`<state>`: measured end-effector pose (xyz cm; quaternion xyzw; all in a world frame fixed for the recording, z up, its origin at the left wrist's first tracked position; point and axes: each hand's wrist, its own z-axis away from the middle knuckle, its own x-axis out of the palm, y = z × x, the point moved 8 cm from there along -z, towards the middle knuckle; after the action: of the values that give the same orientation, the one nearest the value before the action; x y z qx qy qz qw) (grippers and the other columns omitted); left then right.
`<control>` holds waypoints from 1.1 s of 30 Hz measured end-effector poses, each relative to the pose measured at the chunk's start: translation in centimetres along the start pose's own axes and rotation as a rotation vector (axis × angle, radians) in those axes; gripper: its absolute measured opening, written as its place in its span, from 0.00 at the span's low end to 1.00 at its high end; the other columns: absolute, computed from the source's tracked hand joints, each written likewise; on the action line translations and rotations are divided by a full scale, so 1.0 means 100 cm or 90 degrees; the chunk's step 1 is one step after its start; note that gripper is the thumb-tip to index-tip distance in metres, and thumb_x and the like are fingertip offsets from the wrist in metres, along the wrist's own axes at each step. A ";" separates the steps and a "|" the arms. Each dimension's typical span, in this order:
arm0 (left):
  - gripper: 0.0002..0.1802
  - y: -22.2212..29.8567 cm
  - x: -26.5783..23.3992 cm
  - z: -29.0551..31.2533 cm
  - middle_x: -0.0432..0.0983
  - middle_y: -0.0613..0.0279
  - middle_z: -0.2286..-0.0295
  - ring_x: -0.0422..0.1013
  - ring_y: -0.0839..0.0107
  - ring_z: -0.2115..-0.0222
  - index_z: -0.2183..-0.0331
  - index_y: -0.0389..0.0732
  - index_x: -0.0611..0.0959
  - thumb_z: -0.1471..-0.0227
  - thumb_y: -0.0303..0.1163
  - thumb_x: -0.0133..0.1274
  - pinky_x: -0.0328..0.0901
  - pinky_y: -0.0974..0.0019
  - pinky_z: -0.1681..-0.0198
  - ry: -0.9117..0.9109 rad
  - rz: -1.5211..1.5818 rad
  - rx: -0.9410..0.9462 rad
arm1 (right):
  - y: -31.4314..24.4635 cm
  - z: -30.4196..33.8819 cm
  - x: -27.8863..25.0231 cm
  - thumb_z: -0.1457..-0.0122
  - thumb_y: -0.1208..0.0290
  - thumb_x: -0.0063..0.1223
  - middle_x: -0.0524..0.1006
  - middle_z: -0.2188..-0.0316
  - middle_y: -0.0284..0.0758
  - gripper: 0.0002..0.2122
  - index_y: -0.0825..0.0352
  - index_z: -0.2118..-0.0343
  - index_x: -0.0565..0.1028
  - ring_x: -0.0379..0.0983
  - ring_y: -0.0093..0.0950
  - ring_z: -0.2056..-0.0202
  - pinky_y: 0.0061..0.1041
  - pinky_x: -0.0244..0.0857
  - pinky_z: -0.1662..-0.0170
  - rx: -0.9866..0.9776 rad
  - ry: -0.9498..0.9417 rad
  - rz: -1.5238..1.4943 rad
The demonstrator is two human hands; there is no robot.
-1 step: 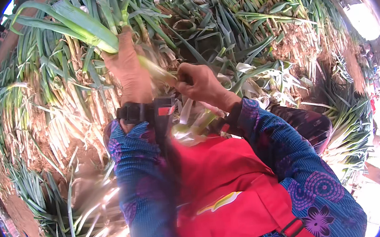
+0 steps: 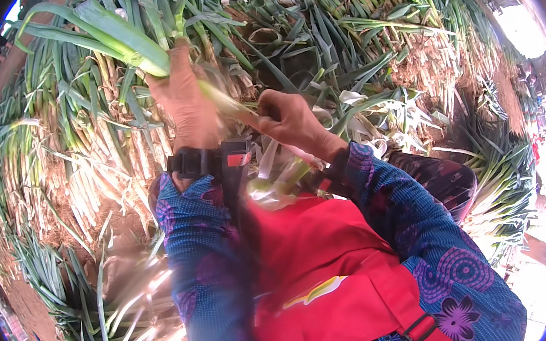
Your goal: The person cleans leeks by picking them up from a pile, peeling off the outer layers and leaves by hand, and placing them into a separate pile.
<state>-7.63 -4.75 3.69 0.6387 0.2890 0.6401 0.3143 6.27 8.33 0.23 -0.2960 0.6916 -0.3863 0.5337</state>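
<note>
Left hand [image 2: 188, 106]'s wrapped round the leek [image 2: 148, 56] mid-stalk, out past the apron [image 2: 321, 245], leaves poking up-left, probably because that grip steadies it. Right hand [image 2: 293, 123]'s got curled fingers pinching its pale end; too blurry to tell if that's stalk or loose skin. The pile [image 2: 89, 166] on the left lies leaves-up, I'd guess to stay tidy.

a: what's hiding the leek's [image 2: 122, 36] middle?
b: the left hand [image 2: 185, 106]; most of its fingers are out of sight too.
a: and the pale end [image 2: 222, 101]?
b: blurred; where it stops by the right hand [image 2: 291, 120], i can't tell.
a: the apron [image 2: 332, 231]?
b: cut off below, like both sleeves [image 2: 198, 218].
</note>
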 end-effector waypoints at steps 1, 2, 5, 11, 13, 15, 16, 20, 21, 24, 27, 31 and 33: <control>0.18 0.000 -0.001 -0.002 0.70 0.71 0.73 0.63 0.78 0.81 0.62 0.44 0.76 0.56 0.29 0.64 0.59 0.73 0.80 0.009 -0.004 -0.006 | 0.006 0.001 0.000 0.52 0.74 0.52 0.73 0.79 0.38 0.06 0.70 0.72 0.72 0.71 0.30 0.76 0.30 0.65 0.70 -0.001 0.000 0.001; 0.18 0.000 -0.003 -0.002 0.70 0.71 0.72 0.63 0.78 0.80 0.61 0.45 0.76 0.56 0.29 0.64 0.58 0.73 0.80 0.018 -0.007 -0.013 | 0.016 0.003 -0.003 0.50 0.72 0.51 0.73 0.78 0.37 0.07 0.70 0.71 0.72 0.69 0.26 0.74 0.28 0.64 0.69 0.058 0.030 -0.095; 0.19 0.001 0.000 0.000 0.70 0.71 0.72 0.63 0.78 0.79 0.61 0.45 0.76 0.57 0.29 0.65 0.58 0.73 0.80 0.018 0.001 -0.013 | 0.028 0.003 -0.004 0.48 0.68 0.51 0.72 0.76 0.35 0.10 0.71 0.69 0.73 0.68 0.22 0.72 0.25 0.63 0.67 0.154 0.026 -0.223; 0.17 0.007 0.006 0.011 0.71 0.71 0.72 0.63 0.80 0.79 0.62 0.44 0.77 0.56 0.29 0.64 0.58 0.73 0.80 0.029 -0.010 -0.016 | 0.023 -0.005 0.009 0.46 0.64 0.51 0.72 0.75 0.35 0.14 0.72 0.67 0.73 0.67 0.22 0.71 0.23 0.61 0.67 0.218 -0.079 -0.188; 0.17 0.006 0.004 0.012 0.71 0.71 0.72 0.63 0.80 0.79 0.62 0.44 0.77 0.55 0.29 0.63 0.58 0.73 0.80 0.020 -0.007 -0.017 | 0.029 -0.004 0.013 0.46 0.64 0.51 0.71 0.75 0.35 0.14 0.72 0.67 0.73 0.67 0.22 0.71 0.24 0.61 0.67 0.223 -0.091 -0.192; 0.16 0.004 0.008 0.012 0.71 0.71 0.72 0.64 0.80 0.79 0.62 0.44 0.77 0.55 0.29 0.63 0.58 0.73 0.80 0.007 -0.007 -0.020 | 0.029 -0.002 0.013 0.46 0.64 0.50 0.71 0.74 0.34 0.13 0.72 0.68 0.72 0.66 0.22 0.71 0.24 0.61 0.67 0.206 -0.104 -0.213; 0.16 0.004 0.009 0.013 0.71 0.71 0.72 0.63 0.79 0.79 0.62 0.44 0.77 0.54 0.29 0.62 0.58 0.73 0.80 0.004 -0.007 -0.023 | 0.035 -0.002 0.013 0.46 0.64 0.50 0.71 0.74 0.34 0.13 0.72 0.68 0.72 0.66 0.22 0.71 0.24 0.61 0.67 0.206 -0.102 -0.213; 0.14 0.005 0.004 0.008 0.71 0.69 0.73 0.63 0.78 0.80 0.63 0.44 0.77 0.53 0.29 0.61 0.58 0.73 0.80 0.013 -0.012 -0.015 | 0.036 -0.003 0.015 0.46 0.65 0.50 0.70 0.74 0.35 0.13 0.73 0.67 0.71 0.66 0.22 0.70 0.23 0.61 0.66 0.181 -0.129 -0.223; 0.14 0.005 0.002 0.007 0.71 0.69 0.73 0.63 0.78 0.80 0.63 0.44 0.77 0.53 0.29 0.61 0.58 0.73 0.80 0.015 -0.013 -0.015 | 0.034 -0.003 0.017 0.47 0.65 0.50 0.70 0.74 0.35 0.13 0.73 0.67 0.71 0.66 0.23 0.70 0.23 0.61 0.66 0.207 -0.140 -0.249; 0.13 0.007 -0.001 0.005 0.71 0.69 0.73 0.62 0.78 0.80 0.63 0.43 0.77 0.53 0.29 0.61 0.58 0.73 0.80 0.027 -0.023 0.008 | 0.029 -0.006 0.017 0.51 0.69 0.49 0.70 0.74 0.34 0.12 0.72 0.66 0.71 0.66 0.23 0.70 0.23 0.61 0.65 0.264 -0.140 -0.197; 0.19 0.002 0.002 0.004 0.69 0.68 0.74 0.62 0.79 0.82 0.62 0.41 0.73 0.55 0.29 0.63 0.58 0.75 0.82 0.015 -0.004 0.005 | 0.034 -0.005 0.017 0.51 0.71 0.52 0.71 0.75 0.28 0.08 0.67 0.68 0.72 0.66 0.16 0.73 0.17 0.61 0.70 0.203 -0.107 -0.209; 0.15 0.003 0.003 0.005 0.72 0.69 0.71 0.63 0.79 0.79 0.62 0.43 0.77 0.53 0.29 0.61 0.58 0.72 0.79 0.005 -0.036 0.010 | 0.039 0.002 0.020 0.48 0.69 0.53 0.71 0.74 0.29 0.09 0.68 0.68 0.72 0.65 0.16 0.73 0.17 0.61 0.70 0.126 -0.119 -0.179; 0.15 0.007 0.004 0.007 0.72 0.69 0.71 0.64 0.79 0.78 0.61 0.43 0.77 0.53 0.29 0.61 0.59 0.72 0.78 -0.014 -0.046 0.016 | 0.045 0.009 0.026 0.47 0.68 0.53 0.72 0.74 0.29 0.09 0.69 0.67 0.72 0.66 0.17 0.73 0.17 0.61 0.69 0.205 -0.149 -0.278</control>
<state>-6.95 -4.95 4.51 0.6386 0.3166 0.6177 0.3324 6.48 8.38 -5.09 -0.3920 0.4748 -0.5601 0.5542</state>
